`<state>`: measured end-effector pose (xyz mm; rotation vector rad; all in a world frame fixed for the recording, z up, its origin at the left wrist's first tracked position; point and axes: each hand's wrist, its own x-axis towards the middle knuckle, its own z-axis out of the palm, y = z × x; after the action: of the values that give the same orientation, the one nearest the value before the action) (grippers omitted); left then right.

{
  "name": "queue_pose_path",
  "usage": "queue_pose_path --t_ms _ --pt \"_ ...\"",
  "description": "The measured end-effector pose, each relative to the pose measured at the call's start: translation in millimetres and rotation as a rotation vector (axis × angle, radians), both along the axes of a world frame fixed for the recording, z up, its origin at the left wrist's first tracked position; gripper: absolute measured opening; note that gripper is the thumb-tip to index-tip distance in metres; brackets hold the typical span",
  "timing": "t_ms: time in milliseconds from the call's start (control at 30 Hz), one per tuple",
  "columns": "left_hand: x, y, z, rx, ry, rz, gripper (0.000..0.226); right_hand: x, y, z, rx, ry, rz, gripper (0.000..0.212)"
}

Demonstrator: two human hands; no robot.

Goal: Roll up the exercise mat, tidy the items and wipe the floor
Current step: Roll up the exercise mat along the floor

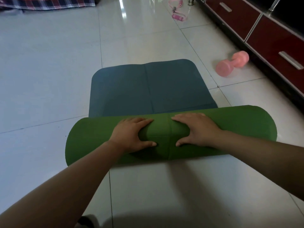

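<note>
The exercise mat (148,89) lies on the tiled floor, partly rolled. Its flat far part shows a dark teal face with a centre line. The rolled part (92,137) is a thick green cylinder lying across the view in front of me. My left hand (133,134) rests on top of the roll left of its middle seam, fingers straight and thumb spread toward me. My right hand (195,130) mirrors it just right of the seam, palm down on the roll.
A pink dumbbell (232,63) lies on the floor right of the mat, near a dark red drawer cabinet (271,41) along the right wall. A pink resistance band with handles (176,9) lies farther back. A plaid cloth (47,3) hangs at the top left.
</note>
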<state>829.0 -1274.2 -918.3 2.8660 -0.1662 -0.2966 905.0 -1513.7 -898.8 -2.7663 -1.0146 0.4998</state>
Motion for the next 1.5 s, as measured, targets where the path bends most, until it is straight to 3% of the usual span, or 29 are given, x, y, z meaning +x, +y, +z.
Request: queue_pose_path --t_ms 300,533,700,933,1167,1367,1500 --pt "19 2 -22 0.09 -0.118 -0.013 0.096 36 9 -11 0.06 0.045 -0.056 0.099" --pt "36 -6 -31 0.144 -0.06 -0.007 0.111 46 11 -15 0.123 -0.001 -0.18 0.086" --pt "57 3 -32 0.085 -0.024 0.017 0.11 39 7 -24 0.05 -0.077 -0.096 0.078" --pt "56 -5 -33 0.004 -0.178 0.108 0.087 63 6 -27 0.073 -0.052 -0.082 0.084" --pt "62 1 -30 0.059 0.006 0.043 0.109 78 14 -38 0.062 -0.09 -0.108 0.083" --pt "72 2 -33 0.036 0.019 0.065 0.108 75 10 -40 0.17 -0.096 -0.134 0.076" --pt "77 5 -35 0.016 0.008 0.072 0.111 68 7 -38 0.093 -0.092 -0.061 0.09"
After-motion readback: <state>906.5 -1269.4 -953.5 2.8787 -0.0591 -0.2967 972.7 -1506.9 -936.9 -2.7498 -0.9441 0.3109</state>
